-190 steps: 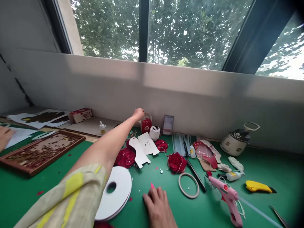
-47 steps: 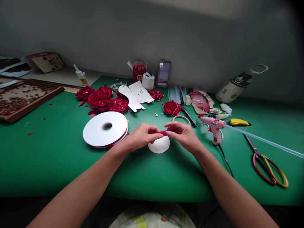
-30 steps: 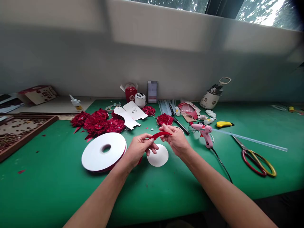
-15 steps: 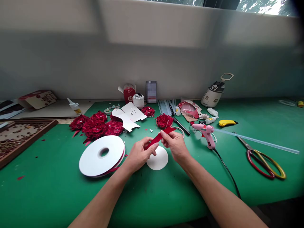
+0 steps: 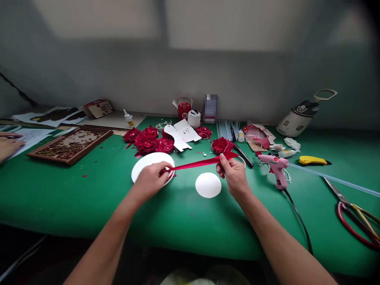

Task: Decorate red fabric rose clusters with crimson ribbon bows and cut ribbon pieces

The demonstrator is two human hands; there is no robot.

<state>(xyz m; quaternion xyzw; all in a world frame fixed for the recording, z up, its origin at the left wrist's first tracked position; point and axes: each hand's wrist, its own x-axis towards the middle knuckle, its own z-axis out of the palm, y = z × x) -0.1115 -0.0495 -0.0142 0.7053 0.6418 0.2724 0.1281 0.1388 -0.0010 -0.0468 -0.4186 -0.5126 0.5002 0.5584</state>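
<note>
Landmark: white disc (image 5: pixel 208 185), lying on the green surface (image 5: pixel 178 221).

Containers, left to right: shallow wooden tray (image 5: pixel 92 148), well left of the disc, strewn with small brown pieces; red carton (image 5: pixel 184 111), flaps raised, beyond the disc; pale flask (image 5: pixel 297 120) with dark lid, beyond and right of it (contents of both hidden).

Changes since half a second ago: another person's hand (image 5: pixel 10 146), far left of the disc, now in view; left hand (image 5: pixel 152 177), shifted from the disc's edge to the spool (image 5: pixel 145 159) left of it, grip pinched together on the red ribbon (image 5: pixel 194 163); ribbon now stretched straight, beyond the disc; right hand (image 5: pixel 236 176), just right of the disc, grip clamped on the ribbon too.

Materials: ruffled red flowers (image 5: pixel 145 143), beyond and left of the disc; spool, round-flanged, white; ribbon, smooth, narrow; glue gun (image 5: pixel 277 168), pink, right of the disc; metal-bladed scissors (image 5: pixel 343 201), farther right.
</note>
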